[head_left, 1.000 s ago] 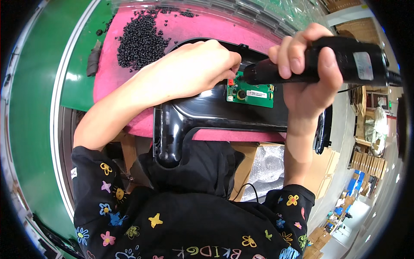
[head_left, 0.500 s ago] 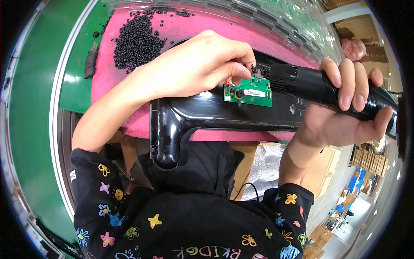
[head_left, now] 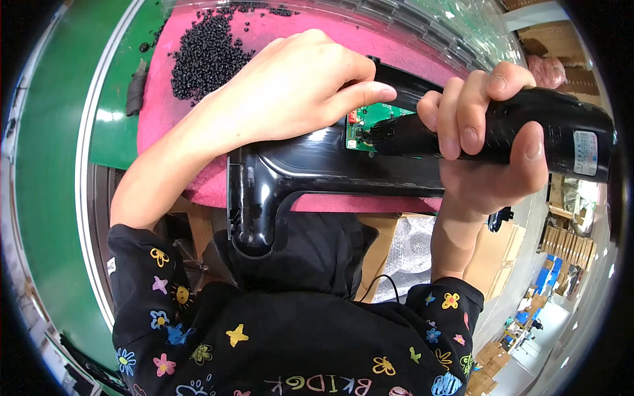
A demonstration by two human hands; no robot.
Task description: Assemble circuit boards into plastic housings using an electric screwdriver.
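My right hand [head_left: 482,132] is wrapped around a thick black electric screwdriver [head_left: 406,135], held almost level and pointing left. Its nose end rests over a green circuit board [head_left: 358,122], covering much of it; the exact contact point is hard to see. The board lies in a long, glossy black plastic housing [head_left: 317,155] with a rounded leg on its left. Above the board, my left hand [head_left: 310,89] reaches in from the left, thumb and index finger closed together near the board's far edge. Whatever they may hold is hidden.
A pile of small black pieces [head_left: 208,59] lies on the pink mat [head_left: 155,125]. Clear plastic trays [head_left: 396,23] line the far side. A dark wrapped object [head_left: 137,89] sits on the green surface at left. Boxes and bubble wrap [head_left: 406,254] stand below the mat's near edge.
The screwdriver has moved left and slightly down, so its nose now covers part of the circuit board. My left hand has risen slightly, its fingertips shifting away from the board's middle.
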